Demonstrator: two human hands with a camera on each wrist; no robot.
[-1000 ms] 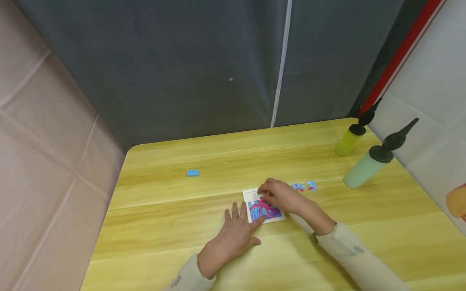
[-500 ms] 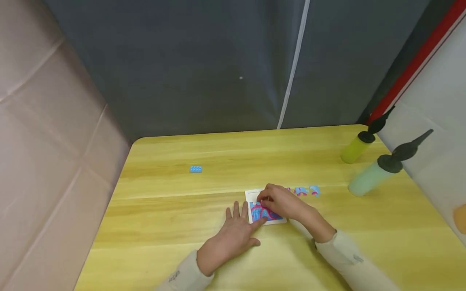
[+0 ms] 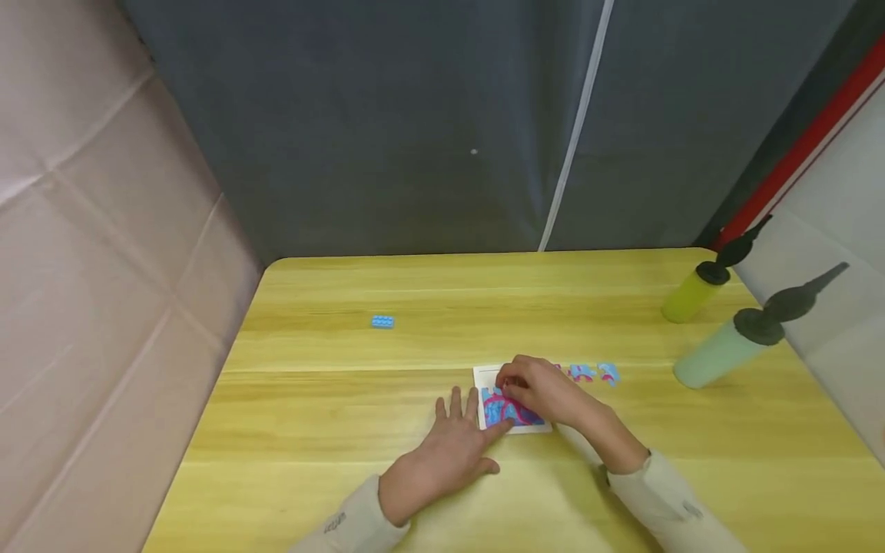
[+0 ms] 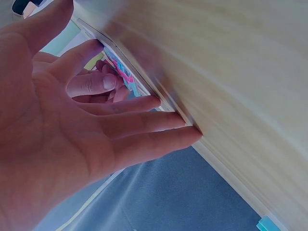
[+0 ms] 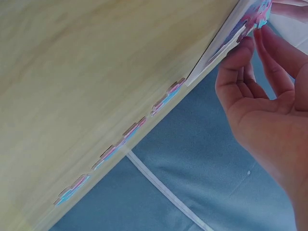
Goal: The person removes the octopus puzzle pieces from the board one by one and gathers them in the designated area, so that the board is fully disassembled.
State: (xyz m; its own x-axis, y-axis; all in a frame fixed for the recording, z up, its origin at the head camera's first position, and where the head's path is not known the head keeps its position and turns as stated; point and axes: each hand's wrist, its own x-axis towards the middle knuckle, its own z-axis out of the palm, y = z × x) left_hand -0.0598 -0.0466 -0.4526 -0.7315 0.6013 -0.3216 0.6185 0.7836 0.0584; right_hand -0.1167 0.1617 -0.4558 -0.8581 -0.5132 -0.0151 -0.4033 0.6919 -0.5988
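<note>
A white-framed jigsaw puzzle lies on the table, its lower part filled with pink and blue pieces and its upper part bare white. My left hand is spread flat beside it, index finger reaching onto the puzzle's lower edge. In the left wrist view the left hand's straight fingers meet the frame and tabletop. Over the puzzle's upper right, my right hand pinches a small puzzle piece between thumb and curled fingers, mostly hidden by them in the head view.
Loose puzzle pieces lie in a row right of the frame; several show in the right wrist view. A blue toy brick is at the back left. Two pumps, yellow-green and pale green with black tops, stand at the right.
The head view has turned, shifting the scene rightward and slightly down. My right fingertips have drawn closer together over the puzzle. The left hand keeps its place against the frame.
</note>
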